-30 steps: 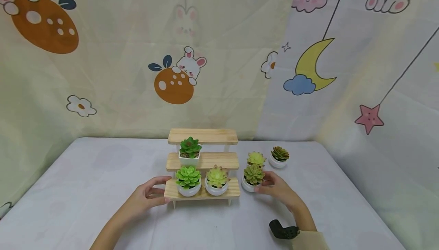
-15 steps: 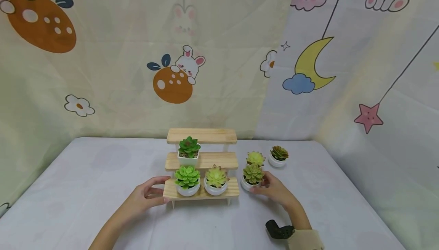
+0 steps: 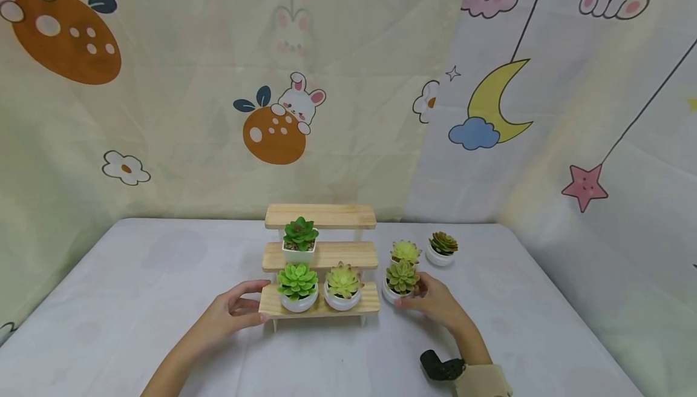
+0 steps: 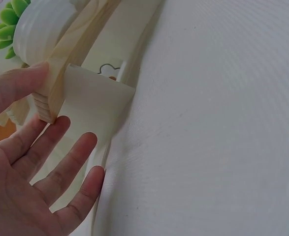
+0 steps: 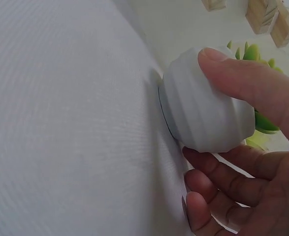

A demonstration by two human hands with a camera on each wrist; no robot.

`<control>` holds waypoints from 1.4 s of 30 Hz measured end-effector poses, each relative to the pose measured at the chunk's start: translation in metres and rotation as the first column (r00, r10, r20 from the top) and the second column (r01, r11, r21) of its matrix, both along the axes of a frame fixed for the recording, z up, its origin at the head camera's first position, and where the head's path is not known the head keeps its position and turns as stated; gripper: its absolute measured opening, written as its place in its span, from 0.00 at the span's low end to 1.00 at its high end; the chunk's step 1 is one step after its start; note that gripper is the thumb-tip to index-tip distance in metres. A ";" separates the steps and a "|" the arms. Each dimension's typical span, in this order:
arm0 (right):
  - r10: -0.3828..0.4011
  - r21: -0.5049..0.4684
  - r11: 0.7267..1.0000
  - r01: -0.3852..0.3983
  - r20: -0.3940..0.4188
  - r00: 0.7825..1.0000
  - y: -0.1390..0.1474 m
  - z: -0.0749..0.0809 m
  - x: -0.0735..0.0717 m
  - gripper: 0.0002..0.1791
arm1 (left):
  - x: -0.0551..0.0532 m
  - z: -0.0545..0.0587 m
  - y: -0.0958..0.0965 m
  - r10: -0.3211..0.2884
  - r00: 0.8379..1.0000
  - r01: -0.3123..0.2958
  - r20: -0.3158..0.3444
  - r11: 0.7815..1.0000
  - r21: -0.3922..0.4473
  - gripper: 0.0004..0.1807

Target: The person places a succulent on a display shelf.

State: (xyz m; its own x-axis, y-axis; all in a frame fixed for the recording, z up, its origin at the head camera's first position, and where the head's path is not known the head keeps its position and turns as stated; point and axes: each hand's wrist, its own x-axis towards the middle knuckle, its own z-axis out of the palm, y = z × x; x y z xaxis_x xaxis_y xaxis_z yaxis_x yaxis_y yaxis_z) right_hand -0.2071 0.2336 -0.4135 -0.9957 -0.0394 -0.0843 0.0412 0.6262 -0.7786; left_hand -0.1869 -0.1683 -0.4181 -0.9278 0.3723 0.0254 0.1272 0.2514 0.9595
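Note:
A three-step wooden plant stand (image 3: pixel 321 255) with pale planks and white supports stands on the table. My left hand (image 3: pixel 231 311) holds the left end of its lowest plank (image 4: pixel 58 83), thumb on top and fingertips at the end. A bright green succulent (image 3: pixel 297 282) and a pink-tipped one (image 3: pixel 343 282) share that plank; a dark green succulent (image 3: pixel 300 236) in a square pot sits on the middle one. Right of the stand, my right hand (image 3: pixel 435 303) grips the round white pot (image 5: pixel 203 105) of a dusty-green succulent (image 3: pixel 402 277), thumb on one side and fingers on the other.
Behind the gripped pot, a yellow-green succulent (image 3: pixel 406 252) is partly hidden. A dark brownish-green succulent (image 3: pixel 443 244) in a white pot stands farther back right. White cloth covers the table (image 3: pixel 163 276), and a printed curtain (image 3: pixel 354 143) hangs behind it.
The right thumb has shifted slightly left along the pot, and the right wrist has moved a little left. The left hand, stand and plants stay as they were; the head view shifted slightly.

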 end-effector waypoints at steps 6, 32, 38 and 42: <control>-0.017 0.017 1.000 0.018 -0.014 1.000 -0.001 -0.002 -0.001 0.29 | 0.000 0.000 0.000 0.006 1.000 -0.006 0.005 1.000 -0.002 0.34; -0.015 0.033 0.999 0.017 -0.082 0.997 0.004 0.021 0.004 0.31 | 0.001 0.003 0.001 0.013 1.000 -0.013 0.015 1.000 -0.003 0.34; -0.009 0.026 1.000 0.012 -0.123 0.992 -0.001 0.028 0.007 0.30 | 0.001 0.002 0.001 0.010 1.000 -0.010 0.013 1.000 -0.001 0.35; -0.029 0.020 0.999 0.032 -0.140 0.990 -0.006 0.033 0.009 0.31 | 0.001 0.002 0.001 0.008 1.000 -0.008 0.014 1.000 0.001 0.35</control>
